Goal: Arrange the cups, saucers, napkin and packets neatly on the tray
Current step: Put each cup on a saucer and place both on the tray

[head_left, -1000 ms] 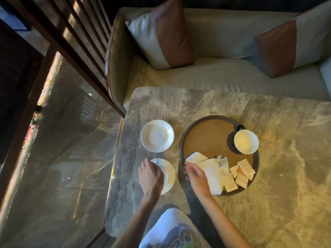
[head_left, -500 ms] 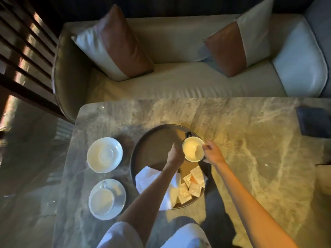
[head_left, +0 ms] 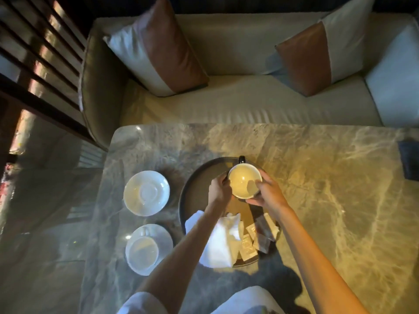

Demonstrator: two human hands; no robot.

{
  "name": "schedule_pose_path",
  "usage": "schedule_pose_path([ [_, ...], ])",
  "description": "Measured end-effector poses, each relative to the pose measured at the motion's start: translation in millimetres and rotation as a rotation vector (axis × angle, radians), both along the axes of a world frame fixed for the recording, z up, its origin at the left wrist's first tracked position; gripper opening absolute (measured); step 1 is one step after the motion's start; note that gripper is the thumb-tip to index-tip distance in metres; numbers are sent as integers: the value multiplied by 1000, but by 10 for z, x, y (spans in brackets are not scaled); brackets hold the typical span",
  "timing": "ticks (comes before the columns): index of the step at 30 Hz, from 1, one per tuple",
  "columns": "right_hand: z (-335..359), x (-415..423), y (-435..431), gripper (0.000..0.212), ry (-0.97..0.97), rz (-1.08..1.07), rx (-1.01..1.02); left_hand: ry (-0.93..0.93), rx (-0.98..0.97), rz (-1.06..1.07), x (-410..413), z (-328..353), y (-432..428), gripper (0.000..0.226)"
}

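— Where's the cup (head_left: pixel 244 183)?
— Over the tray (head_left: pixel 195 180), both hands clamped on it — left hand (head_left: pixel 219 191), right hand (head_left: pixel 267 191).
— And the rest?
— Napkin (head_left: pixel 221 242) and packets (head_left: pixel 256 236) lie on the tray.

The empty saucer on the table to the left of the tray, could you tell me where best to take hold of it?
Pinch the empty saucer by its raised rim on the near or left edge, coming from above. It lies flat on the marble table, so only the upturned rim offers purchase, and those edges look clear of the tray.
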State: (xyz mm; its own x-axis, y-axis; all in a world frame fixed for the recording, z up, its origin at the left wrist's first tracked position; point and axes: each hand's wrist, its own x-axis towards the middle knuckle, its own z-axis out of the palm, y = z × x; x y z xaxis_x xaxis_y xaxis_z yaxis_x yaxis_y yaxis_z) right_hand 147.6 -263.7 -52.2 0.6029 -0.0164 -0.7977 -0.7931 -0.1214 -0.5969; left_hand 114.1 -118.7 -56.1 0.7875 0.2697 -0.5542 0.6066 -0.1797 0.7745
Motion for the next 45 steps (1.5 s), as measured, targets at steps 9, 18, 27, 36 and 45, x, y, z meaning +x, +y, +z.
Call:
schedule_pose_path([
  [9, 157, -253, 2056, 60, 129, 20, 336, 97, -320, 338, -409, 138, 1994, 30],
  [18, -54, -630, 2801, 75, 257, 13, 317, 184, -360, 273, -833, 36, 2744, 63],
  [27, -196, -732, 2872, 73, 273, 6, 252, 196, -401, 265, -969, -114, 2775, 60],
  [36, -180, -723, 2827, 62, 271, 71, 191, 181, -352, 195, -970, -25, 2722, 77],
  [45, -277, -756, 2820, 61, 256, 116, 159, 182, -339, 202, -1018, -33, 2710, 73],
])
